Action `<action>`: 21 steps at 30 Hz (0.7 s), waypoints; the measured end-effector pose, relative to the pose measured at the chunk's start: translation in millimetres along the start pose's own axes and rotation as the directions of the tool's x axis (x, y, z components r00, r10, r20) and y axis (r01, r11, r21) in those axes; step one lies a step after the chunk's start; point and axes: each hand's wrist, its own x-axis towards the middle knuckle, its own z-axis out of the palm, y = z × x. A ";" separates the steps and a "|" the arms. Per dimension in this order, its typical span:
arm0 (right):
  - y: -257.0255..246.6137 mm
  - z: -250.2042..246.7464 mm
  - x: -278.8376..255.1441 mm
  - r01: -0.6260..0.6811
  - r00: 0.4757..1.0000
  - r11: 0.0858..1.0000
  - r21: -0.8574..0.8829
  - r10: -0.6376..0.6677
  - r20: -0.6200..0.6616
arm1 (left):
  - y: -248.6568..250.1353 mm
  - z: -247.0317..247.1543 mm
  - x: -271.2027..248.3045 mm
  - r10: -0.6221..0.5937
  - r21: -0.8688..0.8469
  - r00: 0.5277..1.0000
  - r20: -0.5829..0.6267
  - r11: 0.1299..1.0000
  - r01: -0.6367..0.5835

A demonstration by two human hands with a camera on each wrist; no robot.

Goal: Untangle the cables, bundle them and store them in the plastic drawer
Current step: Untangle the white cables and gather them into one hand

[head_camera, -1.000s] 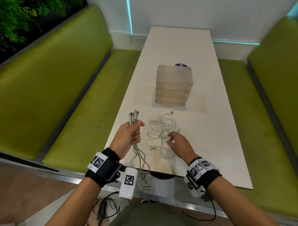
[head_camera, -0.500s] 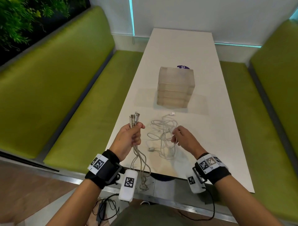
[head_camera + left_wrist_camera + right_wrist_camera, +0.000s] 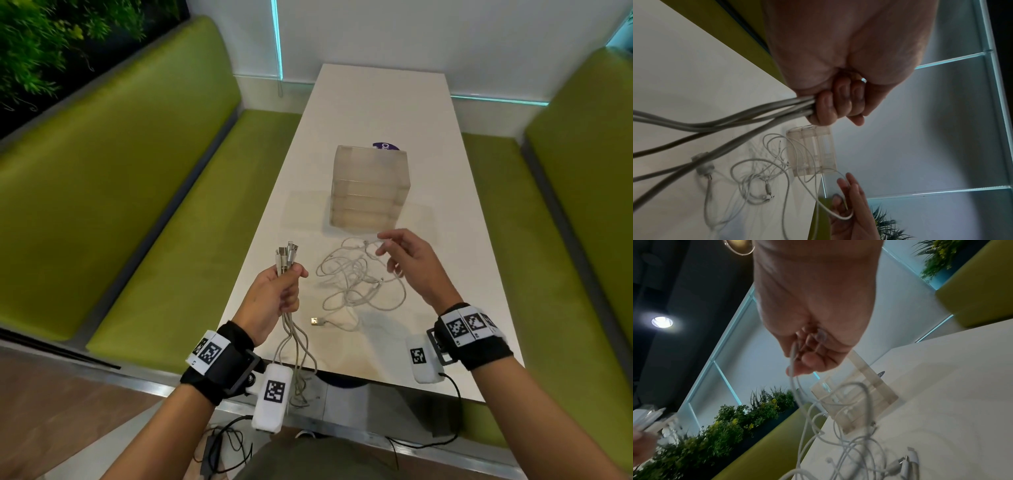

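Observation:
My left hand point(image 3: 277, 294) grips a bundle of several grey cables point(image 3: 287, 259), plug ends up, the rest hanging below the table edge point(image 3: 719, 125). A tangle of thin white cables point(image 3: 356, 281) lies on the white table point(image 3: 445, 212). My right hand point(image 3: 400, 260) is raised over the tangle's far side and pinches one white cable point(image 3: 792, 356) near its end. The clear plastic drawer unit point(image 3: 370, 188) stands just beyond the tangle, its drawers closed; it also shows as a drawer unit point(image 3: 812, 151) past my left fist point(image 3: 838, 104).
Green benches point(image 3: 120, 192) flank the table on both sides. A purple sticker point(image 3: 385, 146) peeks out behind the drawer unit. A loose USB plug point(image 3: 317, 321) lies near the front edge. Dark cables point(image 3: 222, 445) trail on the floor below.
My right hand moved from the tangle's near side up and away toward the drawer unit, lifting one white cable end. The left hand kept still with its bundle.

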 end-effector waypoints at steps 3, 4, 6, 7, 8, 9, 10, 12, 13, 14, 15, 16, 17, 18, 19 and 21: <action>0.1 -6.7 -0.7 -0.005 0.995 1.000 -0.002 0.005 0.102 | 0.4 -1.3 -0.9 -0.001 0.004 1.000 -0.011 1.000 0.001; 3.7 -8.1 0.1 -0.030 0.991 0.996 -0.080 0.040 0.127 | 0.4 -1.6 -0.9 0.000 0.003 1.000 -0.013 1.000 0.000; 16.5 -10.5 2.5 -0.091 0.991 0.973 -0.214 0.109 0.072 | 0.3 -1.8 -0.8 0.001 0.000 1.000 -0.014 1.000 -0.001; 23.8 -11.8 3.6 -0.129 0.990 0.963 -0.237 0.137 0.016 | 0.0 -1.7 -0.8 0.002 -0.003 1.000 -0.011 1.000 -0.002; 31.5 -13.2 4.7 -0.176 0.984 0.956 -0.235 0.173 -0.036 | -0.4 -1.5 -0.7 0.004 -0.005 1.000 -0.009 1.000 -0.004; 40.0 -14.4 6.2 -0.231 0.973 0.944 -0.235 0.219 -0.079 | -0.7 -1.5 -0.6 0.006 -0.008 1.000 -0.009 1.000 -0.006; 48.2 -15.3 7.6 -0.290 0.956 0.923 -0.254 0.270 -0.113 | -0.9 -1.5 -0.8 0.007 -0.009 1.000 -0.008 1.000 -0.007; 67.9 -15.7 11.8 -0.392 0.920 0.849 -0.353 0.367 -0.138 | -1.4 -0.8 -0.6 0.008 -0.012 1.000 -0.007 1.000 -0.009; 77.2 -14.5 13.9 -0.424 0.904 0.806 -0.414 0.405 -0.137 | -1.8 0.2 -0.3 0.008 -0.013 1.000 -0.006 1.000 -0.008; 84.2 -11.8 15.3 -0.444 0.891 0.765 -0.466 0.433 -0.137 | -2.0 1.5 0.1 0.005 -0.012 1.000 -0.004 1.000 -0.005; 88.8 -7.0 16.3 -0.453 0.883 0.736 -0.503 0.449 -0.139 | -2.4 2.4 -0.1 0.001 -0.011 1.000 -0.004 1.000 -0.001; 92.4 -1.7 17.4 -0.460 0.878 0.719 -0.521 0.456 -0.146 | -2.2 4.0 0.1 -0.002 -0.007 1.000 -0.002 1.000 0.002; 93.9 4.5 18.3 -0.461 0.878 0.715 -0.525 0.455 -0.152 | -2.1 5.4 0.1 -0.005 -0.001 1.000 -0.001 1.000 0.005; 94.3 11.2 19.0 -0.456 0.881 0.714 -0.531 0.447 -0.156 | -2.1 6.5 0.0 -0.008 0.005 1.000 0.001 1.000 0.008; 94.6 17.4 19.6 -0.440 0.889 0.716 -0.541 0.432 -0.151 | -2.3 7.5 -0.2 -0.009 0.007 1.000 0.004 1.000 0.009; 95.8 26.9 22.6 -0.408 0.904 0.712 -0.572 0.403 -0.144 | -2.5 8.6 -1.0 -0.011 0.009 1.000 0.010 1.000 0.010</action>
